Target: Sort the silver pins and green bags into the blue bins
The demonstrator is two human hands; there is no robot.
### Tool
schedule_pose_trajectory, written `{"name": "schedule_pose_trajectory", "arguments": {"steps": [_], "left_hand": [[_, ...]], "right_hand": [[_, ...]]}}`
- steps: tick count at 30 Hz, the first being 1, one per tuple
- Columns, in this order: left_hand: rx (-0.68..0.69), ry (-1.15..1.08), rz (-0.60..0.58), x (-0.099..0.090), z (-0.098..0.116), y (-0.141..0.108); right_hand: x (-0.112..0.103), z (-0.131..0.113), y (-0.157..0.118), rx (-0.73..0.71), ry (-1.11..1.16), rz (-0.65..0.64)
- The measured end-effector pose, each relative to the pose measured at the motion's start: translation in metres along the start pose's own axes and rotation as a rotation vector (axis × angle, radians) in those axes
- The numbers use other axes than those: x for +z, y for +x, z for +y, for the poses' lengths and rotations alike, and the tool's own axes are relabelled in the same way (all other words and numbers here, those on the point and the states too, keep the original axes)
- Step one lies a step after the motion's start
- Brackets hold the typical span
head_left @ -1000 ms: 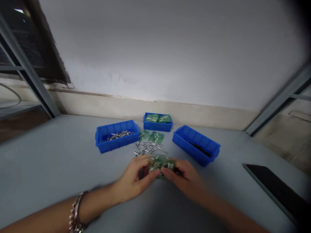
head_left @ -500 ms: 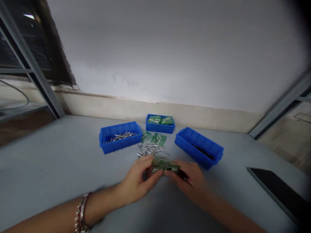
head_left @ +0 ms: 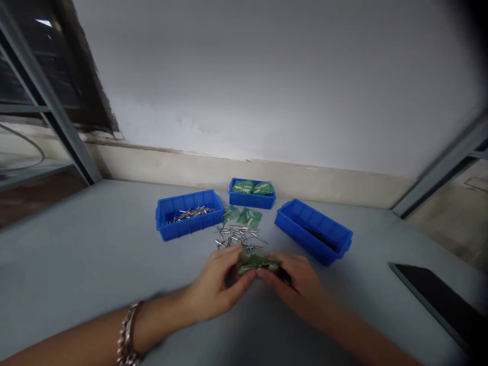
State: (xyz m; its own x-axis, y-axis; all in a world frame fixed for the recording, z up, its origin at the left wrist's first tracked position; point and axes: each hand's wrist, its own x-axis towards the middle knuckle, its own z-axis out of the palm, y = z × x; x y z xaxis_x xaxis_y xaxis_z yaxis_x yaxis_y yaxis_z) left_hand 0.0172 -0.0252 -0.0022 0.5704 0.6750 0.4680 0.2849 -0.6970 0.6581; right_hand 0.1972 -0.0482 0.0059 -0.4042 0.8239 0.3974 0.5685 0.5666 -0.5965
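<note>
Between my two hands is a small green plastic bag (head_left: 259,262) with silvery metal pieces showing through it. My left hand (head_left: 224,279) pinches its left side, thumb in front and fingers behind. On the other side my right hand (head_left: 297,282) grips it the same way, and both thumb tips nearly meet at the lower edge. Just beyond the bag lies a loose pile of pop rivets (head_left: 236,235), thin and shiny. Two more green bags, one with metal pieces visible (head_left: 249,217), lie flat behind the pile.
A blue bin (head_left: 190,229) of rivets stands left. Another blue bin (head_left: 251,201) at the back holds filled green bags. The right blue bin (head_left: 305,243) contains dark small pieces. A dark flat tablet-like object (head_left: 434,300) lies far right on the grey table (head_left: 95,264).
Almost nothing differs. Both hands keep hold of the green bag in the same place, and the view has shifted very slightly.
</note>
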Motion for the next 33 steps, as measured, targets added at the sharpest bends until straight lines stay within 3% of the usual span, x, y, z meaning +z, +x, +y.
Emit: {"name": "schedule_pose_trajectory", "arguments": {"steps": [23,33], "left_hand": [[0.015,0.045,0.028,0.0002,0.0006,-0.0012],[0.002,0.012,0.021,0.0004,0.0003,-0.0015]], "right_hand": [[0.0016,0.0024,-0.0007,-0.073,-0.107,0.022],[-0.0022,-0.0018,-0.0005,-0.029,-0.087,-0.022]]}}
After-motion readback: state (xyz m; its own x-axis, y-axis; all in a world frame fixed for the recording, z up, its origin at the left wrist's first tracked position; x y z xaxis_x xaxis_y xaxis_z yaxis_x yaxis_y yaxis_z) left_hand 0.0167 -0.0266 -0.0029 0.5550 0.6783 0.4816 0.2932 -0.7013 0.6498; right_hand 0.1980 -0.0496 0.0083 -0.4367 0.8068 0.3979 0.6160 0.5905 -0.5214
